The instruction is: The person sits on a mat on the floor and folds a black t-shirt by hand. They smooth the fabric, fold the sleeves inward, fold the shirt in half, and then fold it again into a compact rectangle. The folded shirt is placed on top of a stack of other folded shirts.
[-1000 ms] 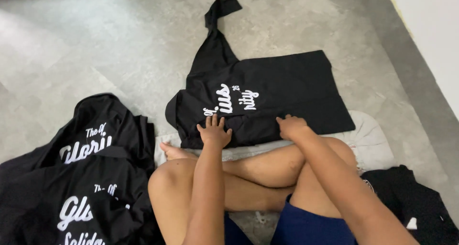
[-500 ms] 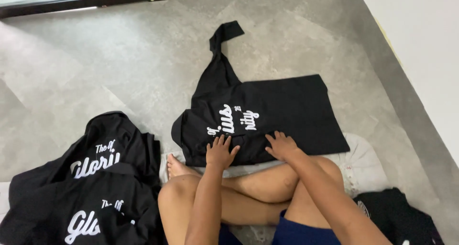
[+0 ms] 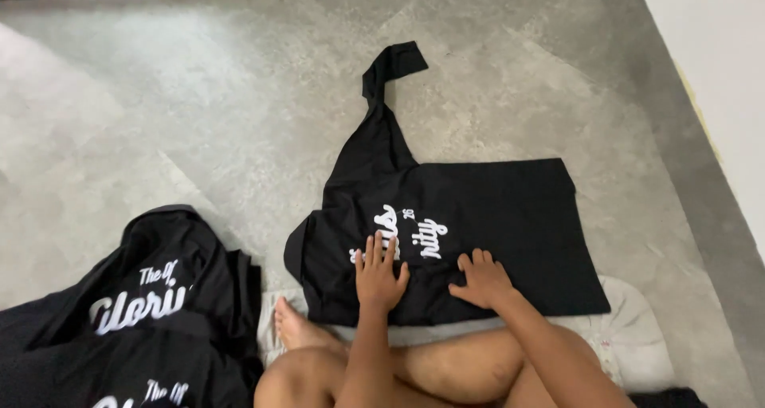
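— Where do we see the folded black cotton t-shirt with white lettering (image 3: pixel 470 233)?

— On the grey floor (image 3: pixel 199 121), just beyond our legs. Our left hand (image 3: pixel 379 274) and right hand (image 3: pixel 483 279) press flat on it, fingers spread, gripping nothing.

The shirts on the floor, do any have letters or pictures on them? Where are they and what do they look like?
Black T-shirt: flat on the grey floor under both hands, white curly lettering by the left hand and right hand.
Pile of black shirts: lower left beside the bare foot, white curly lettering on at least two.
No packages, signs or screens.
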